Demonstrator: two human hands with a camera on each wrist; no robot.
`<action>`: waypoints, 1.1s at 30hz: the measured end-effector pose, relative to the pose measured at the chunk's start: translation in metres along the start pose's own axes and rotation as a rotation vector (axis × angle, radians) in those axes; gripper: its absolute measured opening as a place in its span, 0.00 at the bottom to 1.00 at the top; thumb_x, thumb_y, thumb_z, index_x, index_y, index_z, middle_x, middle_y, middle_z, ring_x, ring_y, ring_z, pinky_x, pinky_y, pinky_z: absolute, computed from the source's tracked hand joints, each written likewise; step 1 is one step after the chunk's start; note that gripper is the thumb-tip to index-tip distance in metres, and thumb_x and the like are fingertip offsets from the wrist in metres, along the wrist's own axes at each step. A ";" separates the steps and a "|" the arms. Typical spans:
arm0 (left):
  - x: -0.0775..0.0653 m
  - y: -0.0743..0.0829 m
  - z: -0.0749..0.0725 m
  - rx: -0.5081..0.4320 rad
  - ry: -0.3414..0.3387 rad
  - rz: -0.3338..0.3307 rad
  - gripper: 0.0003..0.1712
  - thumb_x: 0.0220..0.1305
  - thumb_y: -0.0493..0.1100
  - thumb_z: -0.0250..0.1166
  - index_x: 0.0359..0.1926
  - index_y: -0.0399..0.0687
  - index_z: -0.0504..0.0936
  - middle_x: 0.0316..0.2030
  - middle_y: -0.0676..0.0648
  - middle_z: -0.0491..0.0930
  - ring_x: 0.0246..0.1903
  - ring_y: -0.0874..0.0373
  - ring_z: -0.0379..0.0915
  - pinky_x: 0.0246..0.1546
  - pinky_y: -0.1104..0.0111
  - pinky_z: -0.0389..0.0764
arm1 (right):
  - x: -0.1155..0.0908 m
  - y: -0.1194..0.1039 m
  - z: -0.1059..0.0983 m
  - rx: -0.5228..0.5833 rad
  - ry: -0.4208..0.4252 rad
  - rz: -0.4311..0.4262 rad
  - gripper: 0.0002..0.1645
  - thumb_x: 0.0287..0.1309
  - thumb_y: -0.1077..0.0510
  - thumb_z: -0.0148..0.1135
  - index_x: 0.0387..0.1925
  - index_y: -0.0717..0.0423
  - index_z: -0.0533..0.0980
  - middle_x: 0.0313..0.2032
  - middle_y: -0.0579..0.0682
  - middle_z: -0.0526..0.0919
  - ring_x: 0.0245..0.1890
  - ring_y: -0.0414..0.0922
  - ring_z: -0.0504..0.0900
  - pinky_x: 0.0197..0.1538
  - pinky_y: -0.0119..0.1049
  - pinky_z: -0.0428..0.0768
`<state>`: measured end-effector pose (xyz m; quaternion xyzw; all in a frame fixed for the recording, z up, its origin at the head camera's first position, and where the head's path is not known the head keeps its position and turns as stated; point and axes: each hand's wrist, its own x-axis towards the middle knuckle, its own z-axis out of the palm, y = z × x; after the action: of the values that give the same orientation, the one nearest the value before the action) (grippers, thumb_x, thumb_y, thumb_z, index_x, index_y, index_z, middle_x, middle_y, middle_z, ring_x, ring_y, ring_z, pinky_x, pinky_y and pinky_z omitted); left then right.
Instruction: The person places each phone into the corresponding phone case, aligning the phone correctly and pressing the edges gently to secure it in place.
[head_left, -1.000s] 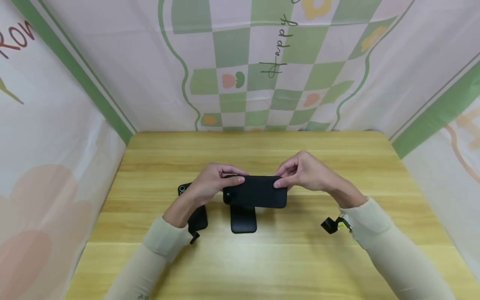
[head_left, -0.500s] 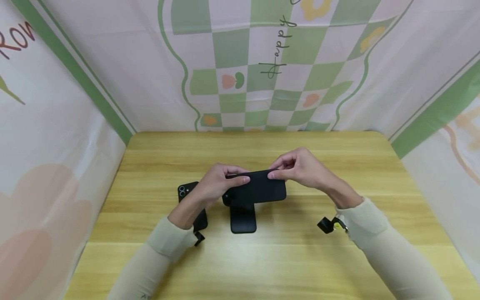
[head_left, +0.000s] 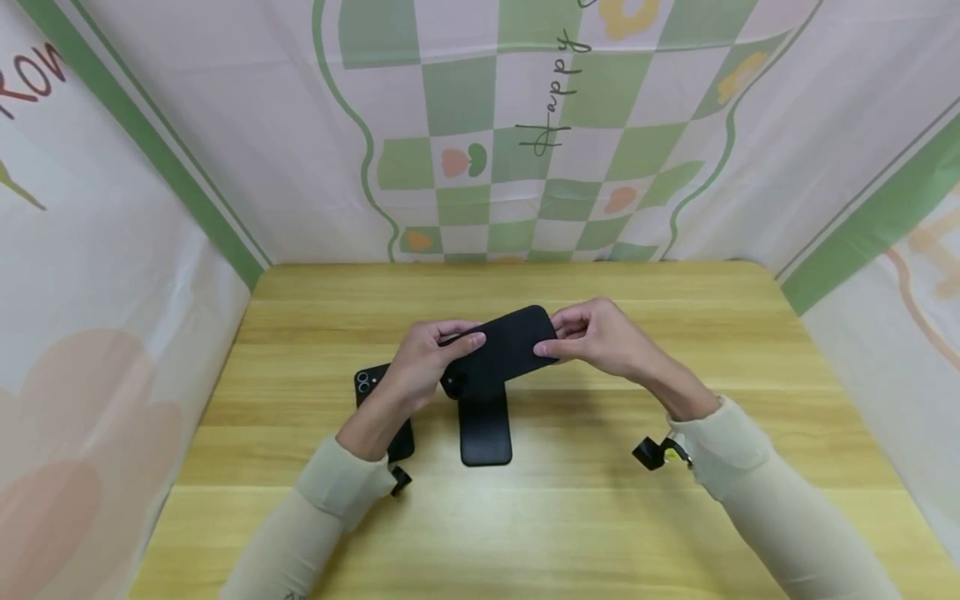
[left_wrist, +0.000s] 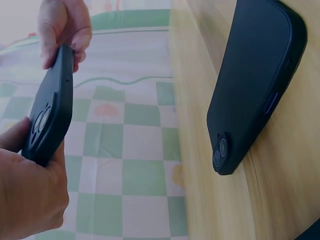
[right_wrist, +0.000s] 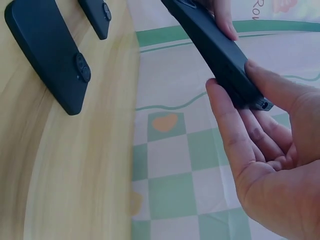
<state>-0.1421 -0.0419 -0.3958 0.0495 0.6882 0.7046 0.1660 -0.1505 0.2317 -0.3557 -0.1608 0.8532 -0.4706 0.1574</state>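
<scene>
A black phone [head_left: 510,346] in a dark case is held up over the table by both hands, tilted with its right end higher. My left hand [head_left: 423,358] pinches the camera end, thumb on the back face. At the opposite end, my right hand [head_left: 607,342] grips the phone between thumb and fingers, as the right wrist view shows the phone edge [right_wrist: 225,60] there. Below it a second black phone [head_left: 486,433] lies back up, its upper part hidden in the head view; its two-lens camera [left_wrist: 220,150] shows in the left wrist view. A third black phone [head_left: 402,440] lies left, partly behind my left forearm.
The wooden table [head_left: 570,517] extends around the phones, with a patterned green-and-white cloth [head_left: 517,208] hanging behind its far edge. Small black wrist cameras [head_left: 648,452] stick out from both sleeves [head_left: 727,450].
The held phone has turned from nearly level to a slant, its right end rising and swinging away. The right thumb now sits near that end's lower corner. The two phones on the table stay put.
</scene>
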 end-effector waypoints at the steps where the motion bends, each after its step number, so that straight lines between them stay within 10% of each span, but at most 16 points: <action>1: 0.001 0.000 0.000 -0.012 0.012 0.000 0.18 0.74 0.39 0.68 0.60 0.36 0.85 0.61 0.40 0.83 0.65 0.49 0.76 0.72 0.53 0.73 | 0.000 0.001 0.000 0.015 0.010 0.011 0.13 0.63 0.53 0.78 0.37 0.60 0.86 0.31 0.51 0.91 0.33 0.46 0.91 0.41 0.34 0.89; 33: 0.000 -0.001 0.004 -0.088 0.055 -0.011 0.17 0.75 0.36 0.67 0.60 0.33 0.85 0.61 0.39 0.83 0.64 0.50 0.77 0.71 0.56 0.74 | -0.005 0.002 0.007 0.252 0.091 0.128 0.24 0.60 0.67 0.77 0.54 0.75 0.81 0.35 0.59 0.91 0.35 0.51 0.93 0.46 0.39 0.90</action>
<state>-0.1409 -0.0384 -0.3962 0.0189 0.6610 0.7343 0.1531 -0.1436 0.2297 -0.3597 -0.0633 0.8020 -0.5700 0.1672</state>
